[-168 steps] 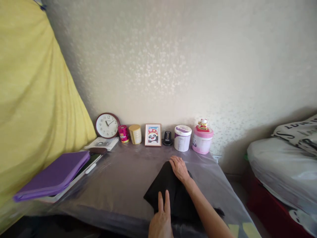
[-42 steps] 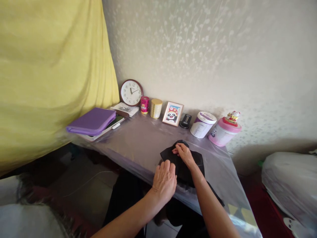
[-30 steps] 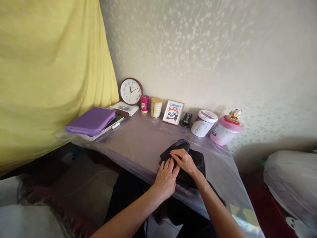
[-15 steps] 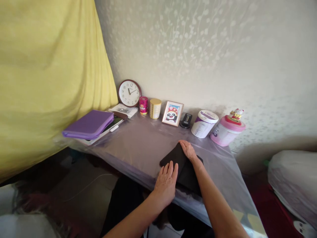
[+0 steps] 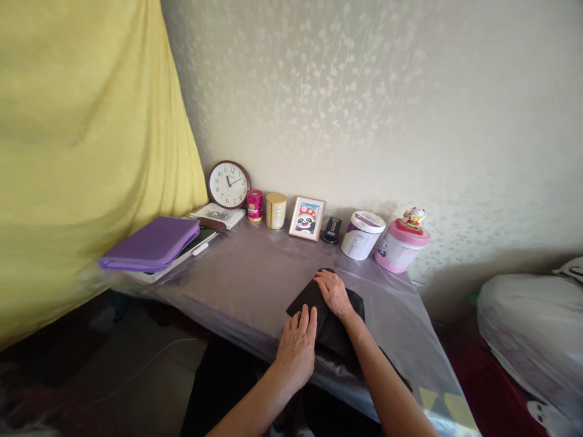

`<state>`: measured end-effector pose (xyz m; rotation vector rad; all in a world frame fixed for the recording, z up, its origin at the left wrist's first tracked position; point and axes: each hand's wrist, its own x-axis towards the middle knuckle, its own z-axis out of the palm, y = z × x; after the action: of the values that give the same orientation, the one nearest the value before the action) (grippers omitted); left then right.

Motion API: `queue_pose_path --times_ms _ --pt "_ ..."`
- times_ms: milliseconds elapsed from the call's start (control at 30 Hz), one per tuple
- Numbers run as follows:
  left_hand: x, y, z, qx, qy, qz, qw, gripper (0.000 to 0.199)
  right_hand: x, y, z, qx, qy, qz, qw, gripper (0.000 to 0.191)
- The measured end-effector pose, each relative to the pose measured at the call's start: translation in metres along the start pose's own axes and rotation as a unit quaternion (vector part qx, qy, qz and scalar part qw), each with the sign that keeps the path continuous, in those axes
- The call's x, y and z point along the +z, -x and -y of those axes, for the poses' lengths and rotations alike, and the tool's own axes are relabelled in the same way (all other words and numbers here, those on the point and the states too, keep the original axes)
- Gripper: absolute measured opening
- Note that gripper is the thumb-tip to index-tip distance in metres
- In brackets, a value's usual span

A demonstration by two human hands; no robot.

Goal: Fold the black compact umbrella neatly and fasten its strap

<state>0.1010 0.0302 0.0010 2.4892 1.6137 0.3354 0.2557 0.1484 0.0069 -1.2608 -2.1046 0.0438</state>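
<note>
Both our hands, left (image 5: pixel 296 346) and right (image 5: pixel 334 294), lie open with fingers extended on the black cloth (image 5: pixel 355 300) near the table's (image 5: pixel 246 267) front edge, probably to keep it flat.

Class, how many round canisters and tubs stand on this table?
4, along the wall: a magenta can beside the clock, a yellow-lidded tin next to it, a white tub beside the black object, a pink-lidded tub under the figurine.
</note>
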Motion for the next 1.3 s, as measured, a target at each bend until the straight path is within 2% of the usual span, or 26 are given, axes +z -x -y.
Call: queue_pose_path --times_ms 133,233,333,433,533,600,700,767,800,900,1000,1200,1233,1300 --pt "-0.006 0.001 -0.001 -0.001 0.016 0.000 1.000 0.078 -0.009 -0.003 -0.024 0.145 0.005 -0.121 0.982 0.033" --pt "-0.014 0.004 -0.003 0.004 0.047 0.019 0.999 0.075 -0.029 0.015 -0.025 0.190 -0.032 -0.155 0.969 0.035" --pt "-0.027 0.004 0.000 0.013 0.077 0.041 0.996 0.074 -0.050 0.040 -0.004 0.243 -0.099 -0.149 0.953 0.033" --pt "-0.042 -0.005 0.015 0.033 0.119 0.088 0.988 0.078 -0.063 0.056 0.038 0.263 -0.156 -0.160 0.938 0.029" --pt "-0.055 -0.020 0.037 0.060 0.171 0.148 0.972 0.063 -0.066 0.067 0.097 0.234 -0.235 -0.156 0.930 0.025" --pt "-0.062 -0.030 0.049 0.064 0.191 0.179 0.963 0.054 -0.060 0.075 0.142 0.189 -0.286 -0.099 0.934 0.021" --pt "-0.070 -0.039 0.056 0.054 0.203 0.210 0.955 0.055 -0.042 0.091 0.204 0.086 -0.322 -0.027 0.942 0.019" --pt "-0.074 -0.042 0.055 0.053 0.206 0.222 0.951 0.055 -0.029 0.101 0.233 0.028 -0.333 0.019 0.943 0.024" --pt "-0.075 -0.042 0.055 0.054 0.208 0.226 0.950 0.055 -0.024 0.106 0.244 0.020 -0.335 0.029 0.942 0.027" --pt "-0.076 -0.041 0.055 0.061 0.216 0.230 0.947 0.060 -0.016 0.117 0.263 0.020 -0.339 0.047 0.939 0.035" --pt "-0.075 -0.039 0.056 0.060 0.223 0.226 0.946 0.061 -0.018 0.125 0.273 -0.005 -0.337 0.065 0.939 0.038" --pt "-0.072 -0.033 0.055 0.049 0.227 0.212 0.949 0.059 -0.012 0.136 0.296 -0.111 -0.364 0.105 0.919 0.024" --pt "-0.072 -0.032 0.055 0.050 0.227 0.208 0.950 0.059 -0.010 0.138 0.299 -0.122 -0.371 0.117 0.913 0.022" --pt "-0.072 -0.029 0.054 0.052 0.228 0.196 0.952 0.058 -0.010 0.139 0.300 -0.132 -0.386 0.179 0.896 0.022"
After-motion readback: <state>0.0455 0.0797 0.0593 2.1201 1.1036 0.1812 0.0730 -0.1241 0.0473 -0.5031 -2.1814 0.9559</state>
